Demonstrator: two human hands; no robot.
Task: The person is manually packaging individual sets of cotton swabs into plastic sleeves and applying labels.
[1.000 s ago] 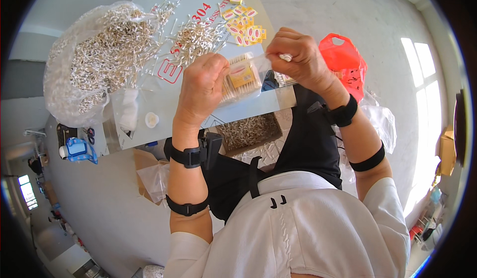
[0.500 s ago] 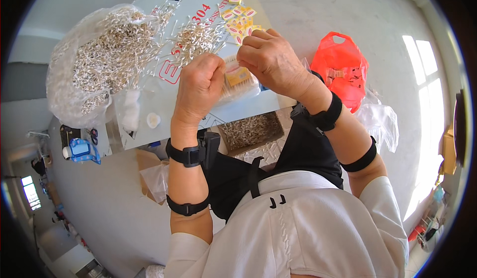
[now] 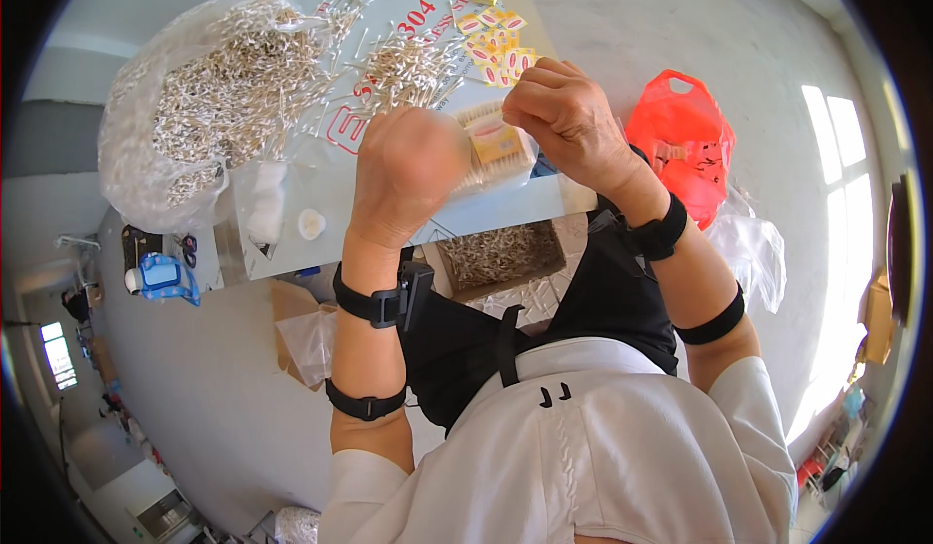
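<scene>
A clear plastic pack of cotton swabs with a yellow label lies between my hands near the front edge of the table. My left hand hovers at the pack's left side; motion smears its fingers. At the pack's upper right is my right hand, its fingers curled and pressed together. Whatever it may pinch is hidden. Beyond my left hand spreads a loose pile of cotton swabs. Several small yellow-and-white cards lie to the right of that pile.
A large clear bag spills cotton swabs at the table's left. White cotton pads and scissors lie near its front edge. Below, a box of swabs sits at my legs. A red plastic bag is at right.
My left hand has moved right and is now blurred. My right hand has shifted slightly right in the picture, as has the whole table scene.
</scene>
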